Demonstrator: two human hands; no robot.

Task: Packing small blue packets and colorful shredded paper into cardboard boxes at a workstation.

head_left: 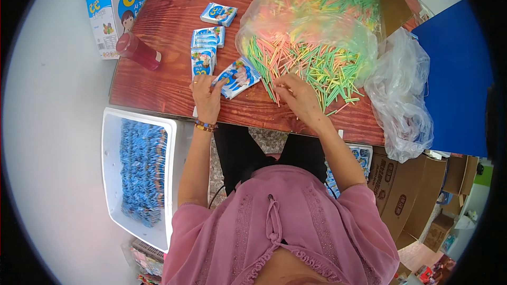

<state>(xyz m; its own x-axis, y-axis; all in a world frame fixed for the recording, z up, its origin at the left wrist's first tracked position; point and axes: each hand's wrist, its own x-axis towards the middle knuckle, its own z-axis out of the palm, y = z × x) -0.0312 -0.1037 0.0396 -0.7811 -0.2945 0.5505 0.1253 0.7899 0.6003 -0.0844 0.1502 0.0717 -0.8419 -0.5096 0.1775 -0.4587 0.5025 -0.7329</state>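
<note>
My left hand (206, 99) is at the table's near edge. Its thumb and fingers close on the lower left corner of a blue-and-white packet (240, 77), which lies tilted beside the heap of sticks. Just beyond that hand, a row of overlapping blue-and-white packets (203, 59) runs away from me, and a single packet (218, 14) lies farther back. My right hand (301, 99) hovers at the near side of the loose thin coloured sticks (296, 63), in pink, green and yellow. Its fingers are curled together; whatever may be between them is too small to make out.
A clear plastic bag (317, 26) of sticks spills onto the red wooden table (163, 87). Crumpled clear plastic (401, 95) hangs over the right edge. A pink bottle (138, 51) lies at left, near printed boxes (119, 13). A white tub (171, 179) of blue packets stands below left.
</note>
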